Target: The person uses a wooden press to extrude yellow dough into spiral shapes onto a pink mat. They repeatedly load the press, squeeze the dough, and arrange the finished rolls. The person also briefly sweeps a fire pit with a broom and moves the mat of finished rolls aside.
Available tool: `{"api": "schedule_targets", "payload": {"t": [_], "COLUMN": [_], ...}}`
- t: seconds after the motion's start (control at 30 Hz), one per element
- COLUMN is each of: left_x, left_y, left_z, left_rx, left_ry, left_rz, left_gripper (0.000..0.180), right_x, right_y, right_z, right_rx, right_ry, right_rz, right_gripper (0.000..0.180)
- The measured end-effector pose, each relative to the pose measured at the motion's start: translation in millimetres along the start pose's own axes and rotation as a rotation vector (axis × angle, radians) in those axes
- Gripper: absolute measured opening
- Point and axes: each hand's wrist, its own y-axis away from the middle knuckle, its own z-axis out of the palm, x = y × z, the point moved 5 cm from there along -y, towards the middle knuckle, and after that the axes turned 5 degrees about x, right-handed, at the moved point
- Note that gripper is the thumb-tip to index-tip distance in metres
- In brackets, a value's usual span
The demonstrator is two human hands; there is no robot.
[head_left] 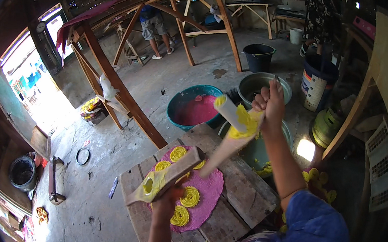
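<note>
We are observing a person working over a low wooden plank table (240,196). The left hand (165,208) is closing its fingers around the near end of a flat wooden paddle (169,175), which is smeared with yellow paste and is lying slantwise just above the table's middle. The right hand (270,103) is raised well above the table's far right corner, clenched tight around the upper end of a white tube (230,115) and a second wooden stick (227,148); both are coated in yellow paste, and the stick's lower tip is reaching down to the paddle's far end, though we cannot tell whether they are touching.

On the table's middle a round pink dough sheet (208,192) is lying flat. Yellow spiral rosettes (190,197) are sitting on it, several near its far edge and others toward its near edge, partly hidden under the paddle.

Beyond the table's far edge, on the concrete floor, a teal basin (185,104) is holding pink paste. A metal basin (252,86) is standing just beside it to the right, and a black bucket (259,56) is standing farther back. Against the table's right edge another bowl (256,154) is holding traces of yellow mixture. More yellow rosettes on a pink sheet (316,179) are showing past the right forearm. Two other persons are standing at the far end of the shed, well apart from the table.
</note>
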Motion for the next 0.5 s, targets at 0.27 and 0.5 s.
{"api": "schedule_targets", "payload": {"t": [0.27, 0.5], "left_x": [47, 105], "left_y": [-49, -43], "left_z": [18, -3], "left_rx": [0.074, 0.093], "left_ry": [0.267, 0.265], "left_rz": [0.747, 0.573], "left_gripper": [0.039, 0.051], "right_x": [102, 65], "right_y": [63, 14], "right_z": [-76, -312], "right_rx": [-0.156, -0.659], "right_ry": [0.351, 2.841], "right_rz": [0.591, 0.672], "right_gripper": [0.038, 0.040]}}
